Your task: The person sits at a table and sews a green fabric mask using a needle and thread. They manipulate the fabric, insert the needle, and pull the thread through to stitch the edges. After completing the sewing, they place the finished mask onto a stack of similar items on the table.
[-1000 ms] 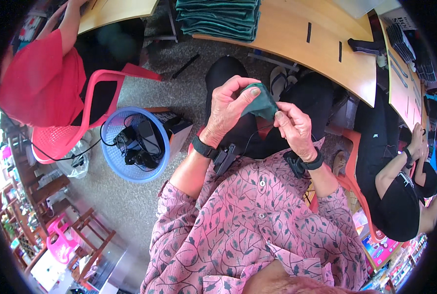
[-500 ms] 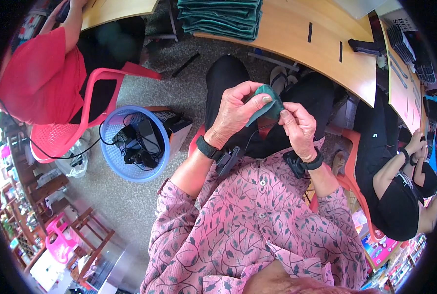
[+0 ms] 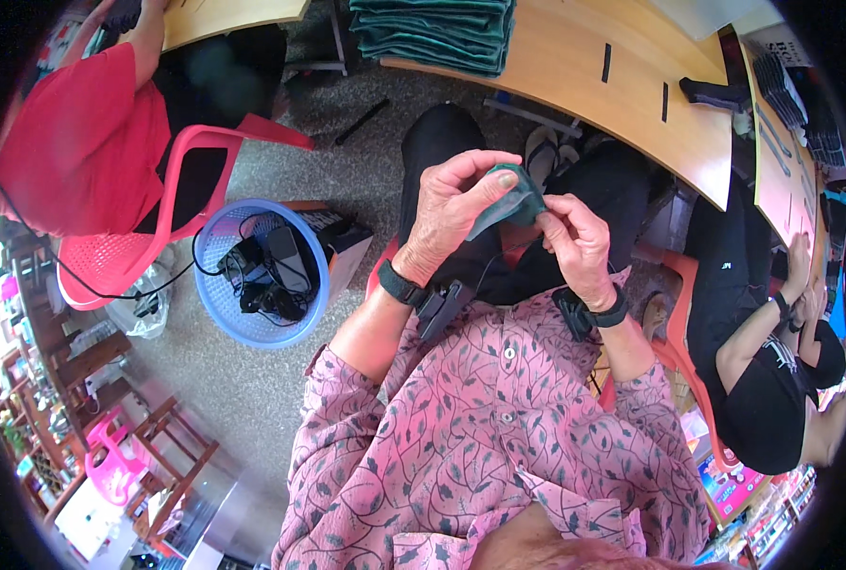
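A wooden bench [image 3: 567, 49] spans the upper right, carrying a stack of folded green cloths [image 3: 432, 38]. Just above mid-frame, the left hand [image 3: 449, 209] and right hand [image 3: 582, 249] pinch a small green cloth piece [image 3: 520, 205]: left thumb over its upper edge, right fingers at its right edge.

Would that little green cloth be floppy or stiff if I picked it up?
Probably floppy: the green cloth bends and creases between the left hand and right hand. Likely light too, being small and thin-looking.
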